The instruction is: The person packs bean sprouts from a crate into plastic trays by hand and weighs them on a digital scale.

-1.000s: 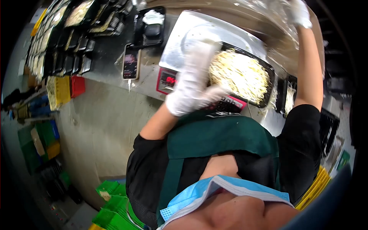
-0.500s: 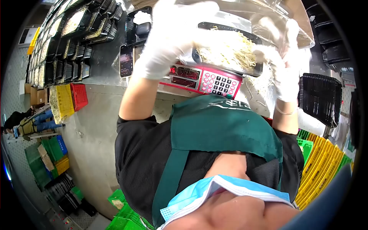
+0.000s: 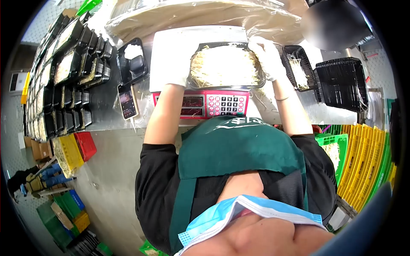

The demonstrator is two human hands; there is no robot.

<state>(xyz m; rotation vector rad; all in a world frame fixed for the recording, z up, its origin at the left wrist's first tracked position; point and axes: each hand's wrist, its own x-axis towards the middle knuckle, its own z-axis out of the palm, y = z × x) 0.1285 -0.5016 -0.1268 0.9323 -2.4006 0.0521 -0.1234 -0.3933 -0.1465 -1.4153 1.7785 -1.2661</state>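
Observation:
A black plastic tray (image 3: 226, 87) heaped with pale bean sprouts (image 3: 226, 64) is level over the white plate of a red weighing scale (image 3: 200, 100). My left hand (image 3: 177, 72), in a white glove, grips the tray's left end; its fingers are partly washed out by glare. At the opposite end my gloved right hand (image 3: 267, 57) is closed on the tray's rim, fingers toward the far corner. Whether the tray rests on the plate or hangs just above it, I cannot tell.
Filled black trays (image 3: 64, 72) are stacked at the left. A phone (image 3: 127, 101) lies near a black tray (image 3: 132, 62) holding small items. To the right are a tray with a few sprouts (image 3: 299, 70) and a stack of black trays (image 3: 341, 83). Yellow crates (image 3: 358, 158) stand below.
The sprout tray has turned level and come down onto or near the scale. My hands have moved from above it to its two ends. A partly filled tray now shows at the right.

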